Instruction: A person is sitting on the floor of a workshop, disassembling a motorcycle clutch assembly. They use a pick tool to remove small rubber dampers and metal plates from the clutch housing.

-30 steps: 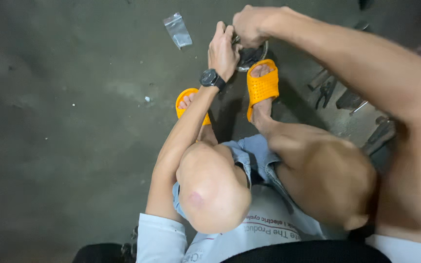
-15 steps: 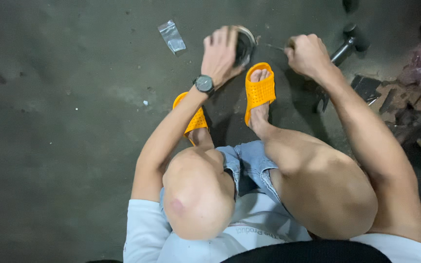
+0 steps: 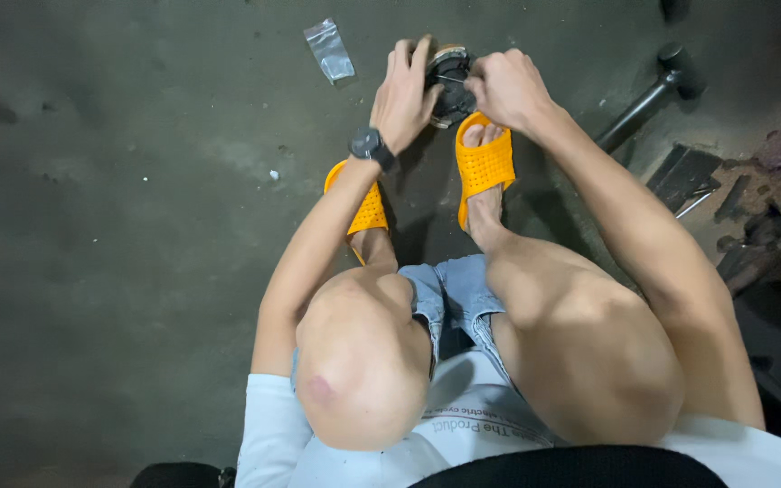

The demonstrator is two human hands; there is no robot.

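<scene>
A round, dark metal part (image 3: pixel 449 83) is held on the concrete floor (image 3: pixel 137 226), just ahead of the toes of the right orange sandal (image 3: pixel 484 167). The left hand (image 3: pixel 402 95), a black wristwatch (image 3: pixel 371 145) at its wrist, is wrapped against the part's left side and steadies it. The right hand (image 3: pixel 505 86) is closed in a pinch on a thin rod-like tool (image 3: pixel 452 79) whose tip is laid across the top of the part; what kind of tool it is cannot be told.

Risks judged from this posture:
- The thin tool could slip off the rounded top, since its tip is pointed toward the left fingers; a jab or scrape is likely if force is applied sideways.
- The part could roll or skid, as it is braced only by one palm on bare floor.
- The open toes lie directly beside the work and are unprotected.
- A dark hammer (image 3: pixel 648 99) lies near to the right, and a small clear plastic bag (image 3: pixel 330 50) to the left; small pieces freed from the part could be lost on the dark floor.
</scene>
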